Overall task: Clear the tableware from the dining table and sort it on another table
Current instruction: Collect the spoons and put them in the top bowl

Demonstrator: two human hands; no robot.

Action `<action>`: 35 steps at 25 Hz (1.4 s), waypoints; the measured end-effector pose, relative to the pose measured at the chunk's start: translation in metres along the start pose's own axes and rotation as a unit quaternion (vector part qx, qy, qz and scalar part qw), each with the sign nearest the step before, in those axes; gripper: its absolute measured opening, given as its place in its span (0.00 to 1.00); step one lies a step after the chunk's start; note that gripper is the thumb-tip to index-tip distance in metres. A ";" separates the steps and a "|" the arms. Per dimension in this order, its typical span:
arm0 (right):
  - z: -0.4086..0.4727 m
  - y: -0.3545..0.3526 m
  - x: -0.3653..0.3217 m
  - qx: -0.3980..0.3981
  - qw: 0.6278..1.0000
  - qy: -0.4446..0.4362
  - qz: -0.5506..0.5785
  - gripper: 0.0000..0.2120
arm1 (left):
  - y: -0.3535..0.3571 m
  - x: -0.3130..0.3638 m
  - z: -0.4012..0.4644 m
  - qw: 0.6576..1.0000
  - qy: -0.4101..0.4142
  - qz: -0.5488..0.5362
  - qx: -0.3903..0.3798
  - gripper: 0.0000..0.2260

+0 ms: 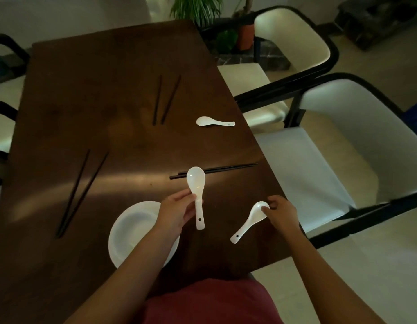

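Left hand (177, 212) pinching the handle of a glossy white ceramic soup spoon (196, 190), bowl end pointing to 12 o'clock, lifted over the dark brown wooden dining table (85, 90) by the look of it. Right hand (281, 212) with fingertips curled onto the bowl of a second white ceramic soup spoon (248, 222), handle trailing off to 7 o'clock; hard to say whether lifted or resting on the wood. Third white ceramic spoon (214, 122) lying loose toward 1 o'clock near the table edge. Probably light, stiff, slick glaze, chippy if knocked together, so better gripped at the neck where handle meets bowl than by the rounded bowl, which looks like a slippy hold. Stacked white round plates (132, 228) at 7 o'clock, heavier and fragile, best taken under the rim with both hands. Three pairs of thin black chopsticks: near pair (226, 169) just beyond the raised spoon, left pair (82, 192) at 9 o'clock, far pair (166, 99) at 12; light, prone to rolling, easier gathered as bundles. Dim lighting, so no telling how many plates are in the stack, left forearm covering part of it. Near chopstick ends hidden behind the spoon bowl. Sorting table nowhere in view. White cushioned chairs with black frames (343, 136) at 3 o'clock, cut off by the frame.
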State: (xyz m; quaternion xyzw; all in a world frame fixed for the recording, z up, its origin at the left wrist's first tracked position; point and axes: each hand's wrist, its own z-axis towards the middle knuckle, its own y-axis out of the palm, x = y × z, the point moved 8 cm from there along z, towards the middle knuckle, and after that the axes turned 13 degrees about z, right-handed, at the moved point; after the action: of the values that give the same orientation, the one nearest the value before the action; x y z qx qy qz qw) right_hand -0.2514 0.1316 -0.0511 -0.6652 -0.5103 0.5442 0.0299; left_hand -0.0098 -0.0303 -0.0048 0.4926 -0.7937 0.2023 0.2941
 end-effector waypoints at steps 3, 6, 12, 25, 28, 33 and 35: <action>0.005 0.007 -0.006 -0.008 1.000 -0.019 -0.019 0.10 | 0.012 -0.002 0.006 1.000 -0.007 0.011 0.005 0.15; 0.008 0.000 -0.038 -0.074 0.990 -0.019 0.115 0.06 | 0.018 -0.002 0.009 0.999 -0.007 0.040 0.014 0.15; -0.001 0.002 -0.171 -0.206 0.948 -0.155 0.186 0.09 | 0.043 0.014 0.002 0.990 0.043 0.130 -0.042 0.11; -0.007 0.035 -0.194 -0.160 0.955 -0.238 0.073 0.09 | 0.039 0.027 -0.012 0.990 0.064 0.083 -0.090 0.09; -0.002 0.039 -0.191 -0.152 0.957 -0.223 0.104 0.11 | 0.039 0.028 -0.015 0.989 0.070 0.082 -0.097 0.10; 0.007 0.053 -0.191 -0.158 0.956 -0.211 0.127 0.11 | 0.032 0.025 -0.012 0.990 0.048 0.100 -0.091 0.08; 0.012 0.063 -0.194 -0.191 0.952 -0.206 0.121 0.10 | 0.026 0.025 -0.008 0.991 0.041 0.090 -0.086 0.06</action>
State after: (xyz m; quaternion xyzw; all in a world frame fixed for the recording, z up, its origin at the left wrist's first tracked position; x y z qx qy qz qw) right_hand -0.1978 -0.0425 0.0411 -0.5885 -0.5154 0.5614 -0.2700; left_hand -0.0396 -0.0309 0.0165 0.3831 -0.8366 0.1794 0.3481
